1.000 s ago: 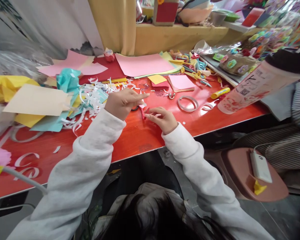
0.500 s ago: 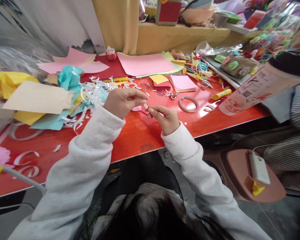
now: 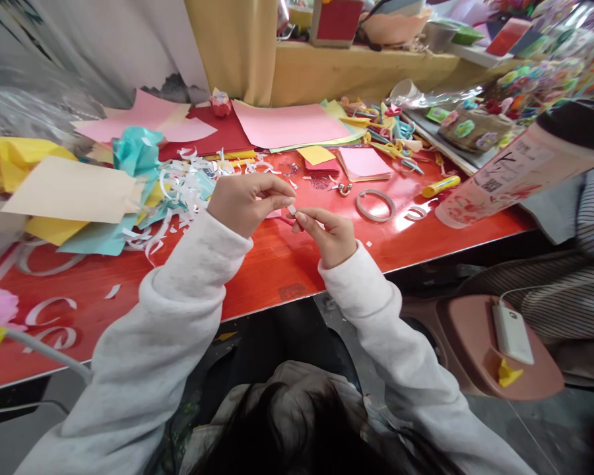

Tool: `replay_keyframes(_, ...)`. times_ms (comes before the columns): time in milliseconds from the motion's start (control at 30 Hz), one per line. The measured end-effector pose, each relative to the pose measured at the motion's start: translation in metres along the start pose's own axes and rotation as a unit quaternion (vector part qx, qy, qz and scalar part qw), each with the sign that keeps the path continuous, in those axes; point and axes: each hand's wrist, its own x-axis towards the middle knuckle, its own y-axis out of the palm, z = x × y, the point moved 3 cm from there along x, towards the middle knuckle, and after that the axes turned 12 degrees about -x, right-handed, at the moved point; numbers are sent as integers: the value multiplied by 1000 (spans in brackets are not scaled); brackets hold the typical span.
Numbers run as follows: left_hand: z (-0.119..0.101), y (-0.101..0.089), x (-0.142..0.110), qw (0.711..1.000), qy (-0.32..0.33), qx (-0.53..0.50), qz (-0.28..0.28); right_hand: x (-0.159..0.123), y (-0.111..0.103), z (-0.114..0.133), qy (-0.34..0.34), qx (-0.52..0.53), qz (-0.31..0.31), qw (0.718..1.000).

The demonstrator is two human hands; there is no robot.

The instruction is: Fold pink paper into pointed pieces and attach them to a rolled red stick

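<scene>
My left hand (image 3: 247,200) and my right hand (image 3: 329,234) meet above the red table (image 3: 277,264), both in white sleeves. The fingertips of both pinch a tiny white piece, probably tape (image 3: 292,209). My right hand also holds a small red paper piece (image 3: 297,224), partly hidden under its fingers. A pink paper scrap (image 3: 274,214) lies on the table just below my left hand.
A pile of white paper shreds (image 3: 188,185) and coloured sheets (image 3: 74,191) lies at the left. A tape ring (image 3: 374,204), a yellow glue stick (image 3: 439,186) and pink notes (image 3: 365,163) lie to the right. Another person in stripes (image 3: 574,264) sits at the right beside a brown stool (image 3: 485,343).
Both hands have lifted off the table and drawn together. My left forefinger, pointing a second ago, now pinches the small white piece with my right fingers.
</scene>
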Motion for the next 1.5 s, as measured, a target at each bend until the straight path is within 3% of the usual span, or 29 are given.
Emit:
replay_keyframes(333,-5,4,-3,998,41,49,-2,2,-1,0,-12,-15,16,1000)
replay_keyframes(633,-1,3,-3,987,91,128,-14,2,-2,-5,-20,-51,-8,998)
replay_keyframes(767,-1,-4,-2,990,43,127,-50,2,-2,-6,-21,-45,-14,999)
replay_keyframes(933,1,1,-2,997,-65,20,47,2,-3,-3,-38,-39,-3,999)
replay_keyframes(1200,0,0,-1,991,-88,-52,81,-2,-3,1,30,-11,6,999)
replay_keyframes(1400,3,1,-1,979,-151,-82,107,-2,-4,0,-20,7,12,1000)
replay_keyframes(1500,6,3,-2,984,-138,-65,95,-1,-5,-1,-29,9,11,999)
